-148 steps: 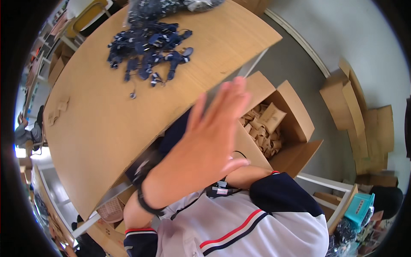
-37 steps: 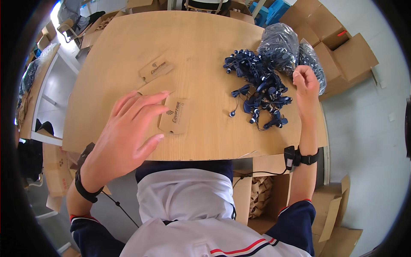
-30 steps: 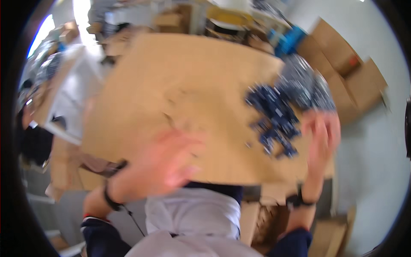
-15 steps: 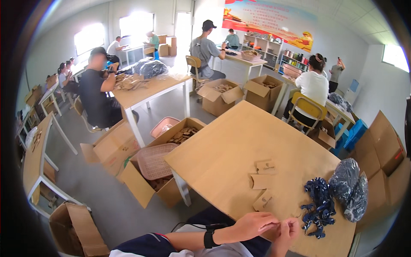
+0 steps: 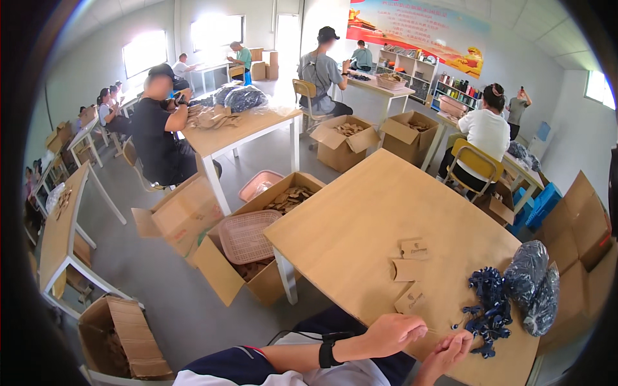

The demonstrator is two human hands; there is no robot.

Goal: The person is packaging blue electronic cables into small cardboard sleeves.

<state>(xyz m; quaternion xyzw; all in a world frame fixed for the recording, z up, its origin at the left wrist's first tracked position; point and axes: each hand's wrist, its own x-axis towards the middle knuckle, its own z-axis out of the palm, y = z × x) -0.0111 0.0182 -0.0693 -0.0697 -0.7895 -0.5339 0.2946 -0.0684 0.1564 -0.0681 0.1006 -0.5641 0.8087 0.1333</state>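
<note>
At the near edge of a wooden table (image 5: 360,212), my left hand (image 5: 393,334) is closed, its fingers curled; whatever it may hold is hidden. To its right, a small gap away, my right hand (image 5: 449,350) has its fingers bent together, and I cannot make out anything in them. Just beyond my right hand lies a heap of dark blue strap-like pieces (image 5: 489,302). Three small brown cardboard sleeves are spread in a column beyond my left hand: a far one (image 5: 414,249), a middle one (image 5: 409,270) and a near one (image 5: 410,298).
Clear plastic bags of dark items (image 5: 531,286) sit at the table's right side, beside tall cardboard (image 5: 576,238). Left of the table stands an open carton (image 5: 222,273) with a pink basket (image 5: 248,235) on it. Several people work at other tables.
My hands, which were together at the fingertips, have come apart, the right one shifting right toward the blue heap. The whole view has swung slightly left.
</note>
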